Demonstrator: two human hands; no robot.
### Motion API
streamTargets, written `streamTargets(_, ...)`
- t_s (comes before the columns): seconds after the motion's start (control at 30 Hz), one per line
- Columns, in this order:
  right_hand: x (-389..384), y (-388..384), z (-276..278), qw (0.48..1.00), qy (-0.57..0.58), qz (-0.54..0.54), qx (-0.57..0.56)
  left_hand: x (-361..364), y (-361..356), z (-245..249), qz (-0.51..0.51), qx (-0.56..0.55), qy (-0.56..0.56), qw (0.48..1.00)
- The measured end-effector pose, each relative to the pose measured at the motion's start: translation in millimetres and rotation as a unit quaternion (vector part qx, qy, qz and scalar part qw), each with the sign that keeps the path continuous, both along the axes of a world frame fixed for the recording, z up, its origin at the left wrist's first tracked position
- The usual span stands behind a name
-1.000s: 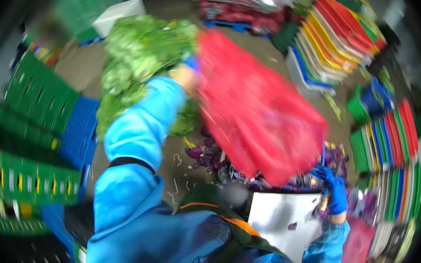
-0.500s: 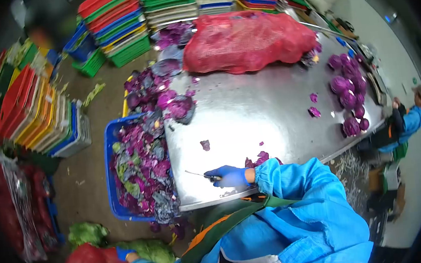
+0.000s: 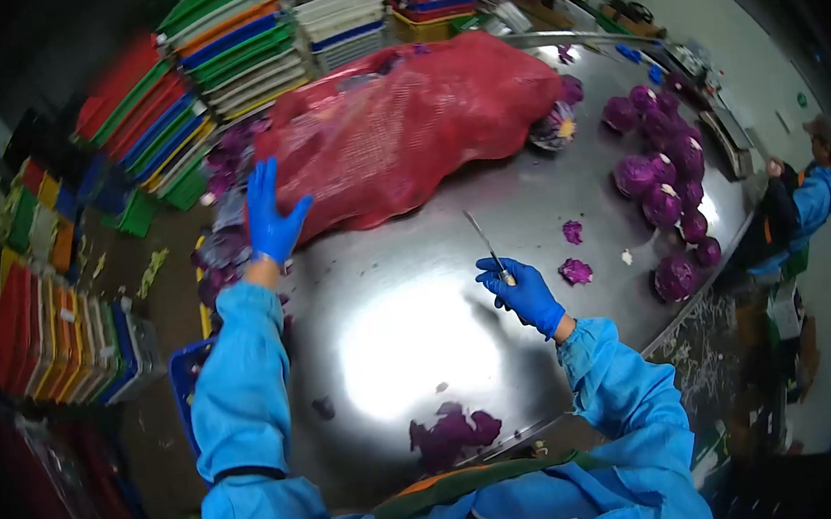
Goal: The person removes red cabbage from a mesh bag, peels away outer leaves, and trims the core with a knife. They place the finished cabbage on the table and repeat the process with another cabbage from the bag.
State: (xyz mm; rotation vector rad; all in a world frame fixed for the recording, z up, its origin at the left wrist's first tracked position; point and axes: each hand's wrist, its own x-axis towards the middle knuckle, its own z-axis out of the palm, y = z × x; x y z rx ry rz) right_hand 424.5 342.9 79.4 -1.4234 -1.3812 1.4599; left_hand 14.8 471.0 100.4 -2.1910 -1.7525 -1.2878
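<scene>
My left hand (image 3: 275,222), in a blue glove, is open with fingers spread at the left end of a red mesh sack (image 3: 414,126) on the metal table (image 3: 519,201). Purple cabbage shows through the mesh, and one purple cabbage head (image 3: 554,129) lies by the sack's right end. In my gloved right hand (image 3: 526,297) is a small knife (image 3: 482,241), its thin blade pointing up and away from me over the table. Loose purple leaves (image 3: 576,271) rest to the right of this hand.
Several trimmed purple cabbages (image 3: 661,203) are grouped at the table's right side. Leaf scraps (image 3: 456,434) lie by the near edge. A blue crate (image 3: 181,374) stands at the left, partly behind my sleeve. Stacked coloured baskets (image 3: 244,52) line the back. Another person (image 3: 811,205) is at far right.
My left hand has come up from the sack on the floor to the red sack on the table. My right hand has moved forward and right with the knife. The view has shifted too.
</scene>
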Motion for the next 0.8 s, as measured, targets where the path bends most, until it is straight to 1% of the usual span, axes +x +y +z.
streamTargets(0.07, 26, 12, 3, 1.000, 0.024, -0.012, 0.006, 45, 65, 19, 0.084, -0.099, 0.115, 0.985)
streamTargets(0.1, 41, 16, -3, 0.999, 0.028, -0.009, 0.026, 58, 96, 19, 0.102, -0.155, 0.144, 0.972)
streamTargets(0.13, 57, 19, -10, 0.999, 0.028, -0.017, 0.022, 80, 107, 35, 0.135, -0.230, 0.174, 0.948)
streamTargets(0.17, 73, 22, -18, 0.999, 0.023, -0.035, 0.003, 76, 135, 11, 0.041, -0.245, 0.098, 0.964)
streamTargets(0.2, 86, 23, -27, 0.999, 0.018, -0.044, -0.019, 66, 153, -15, -0.045, -0.260, 0.020, 0.964)
streamTargets(0.27, 100, 24, -48, 0.993, 0.041, -0.109, -0.016, 93, 131, -11, 0.008, -0.326, 0.143, 0.934)
streamTargets(0.3, 97, 26, -62, 0.988, 0.085, -0.122, -0.035, 105, 95, -31, 0.015, -0.273, 0.032, 0.961)
streamTargets(0.33, 101, 23, -68, 0.979, 0.120, -0.157, -0.046, 101, 83, -44, -0.021, -0.242, -0.041, 0.969)
streamTargets(0.4, 94, 22, -52, 0.987, 0.093, -0.129, -0.019, 118, 48, -29, -0.040, -0.246, -0.113, 0.962)
streamTargets(0.47, 91, 22, -35, 0.981, 0.148, -0.128, 0.002, 119, 28, -29, -0.077, -0.245, -0.153, 0.954)
streamTargets(0.53, 105, 28, -29, 0.979, 0.145, -0.143, 0.019, 128, -1, -31, -0.109, -0.237, -0.207, 0.943)
streamTargets(0.6, 130, 35, -35, 0.973, 0.131, -0.186, 0.028, 146, -36, -27, -0.085, -0.261, -0.192, 0.942)
streamTargets(0.63, 146, 41, -43, 0.968, 0.134, -0.209, 0.034, 162, -53, -20, -0.081, -0.260, -0.219, 0.937)
streamTargets(0.67, 158, 50, -45, 0.949, 0.192, -0.248, 0.035, 178, -70, -12, -0.076, -0.260, -0.245, 0.931)
streamTargets(0.73, 189, 80, -45, 0.952, 0.116, -0.272, 0.080, 197, -99, -4, -0.055, -0.285, -0.263, 0.920)
streamTargets(0.8, 215, 125, -29, 0.948, 0.098, -0.280, 0.114, 218, -125, 6, -0.039, -0.291, -0.264, 0.919)
